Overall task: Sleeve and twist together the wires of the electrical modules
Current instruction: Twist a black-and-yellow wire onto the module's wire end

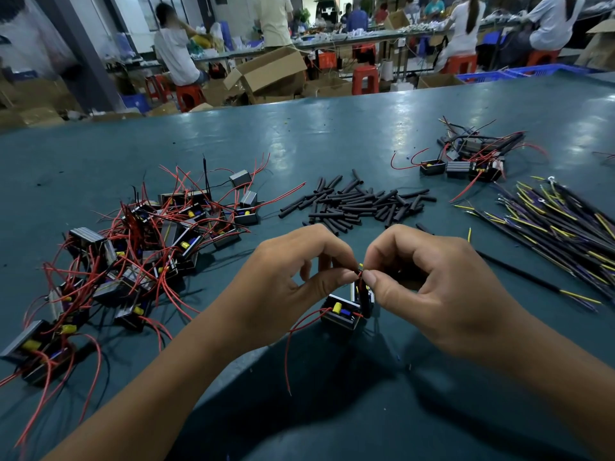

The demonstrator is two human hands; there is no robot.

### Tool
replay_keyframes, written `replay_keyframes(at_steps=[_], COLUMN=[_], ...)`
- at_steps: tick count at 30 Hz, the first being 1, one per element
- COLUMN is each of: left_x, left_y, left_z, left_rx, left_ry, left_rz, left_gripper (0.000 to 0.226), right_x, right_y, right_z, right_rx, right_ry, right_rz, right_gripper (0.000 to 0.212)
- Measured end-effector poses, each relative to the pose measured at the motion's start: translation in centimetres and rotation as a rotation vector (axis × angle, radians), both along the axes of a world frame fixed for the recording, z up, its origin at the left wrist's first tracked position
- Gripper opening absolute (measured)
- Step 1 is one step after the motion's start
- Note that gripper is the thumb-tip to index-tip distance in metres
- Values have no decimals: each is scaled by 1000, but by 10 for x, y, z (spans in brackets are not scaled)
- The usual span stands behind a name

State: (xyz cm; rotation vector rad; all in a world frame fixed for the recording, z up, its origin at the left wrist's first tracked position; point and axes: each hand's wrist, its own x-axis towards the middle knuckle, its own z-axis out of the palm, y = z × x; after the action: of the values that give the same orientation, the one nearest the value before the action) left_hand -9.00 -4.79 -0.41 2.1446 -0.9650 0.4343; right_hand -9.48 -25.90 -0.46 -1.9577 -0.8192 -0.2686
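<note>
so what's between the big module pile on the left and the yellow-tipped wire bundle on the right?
Head view: the heap of black sleeves lies between module pile and wire bundle.

View: single head-worn wide-angle camera.
Facing: forward and down across the teal table [332,134].
Near: left hand [283,281] and right hand [442,287], close beneath the lens, meeting at centre.
Far: table edge, then a blurred workshop with seated people.
Edges: straight lines bent by wide-angle lens.
Shared: no second view.
</note>
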Motion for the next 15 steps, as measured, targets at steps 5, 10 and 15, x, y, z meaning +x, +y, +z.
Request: replay_keyframes(at_steps=[5, 10, 15], left_x=[-6, -10, -9], left_y=[-4, -3, -1], left_z=[2, 11, 9], left_rx=[-42, -243, -329], left_ry=[139, 656, 856], left_rz=[49, -60, -45], left_gripper=[8, 14, 15], right_x=[-1, -2, -4], right_y=[0, 1, 3], right_z=[1, 1, 1], right_rx=[-28, -81, -121], right_ry=[-29, -72, -109], right_rz=[-7, -18, -26], right_gripper=[9, 8, 9])
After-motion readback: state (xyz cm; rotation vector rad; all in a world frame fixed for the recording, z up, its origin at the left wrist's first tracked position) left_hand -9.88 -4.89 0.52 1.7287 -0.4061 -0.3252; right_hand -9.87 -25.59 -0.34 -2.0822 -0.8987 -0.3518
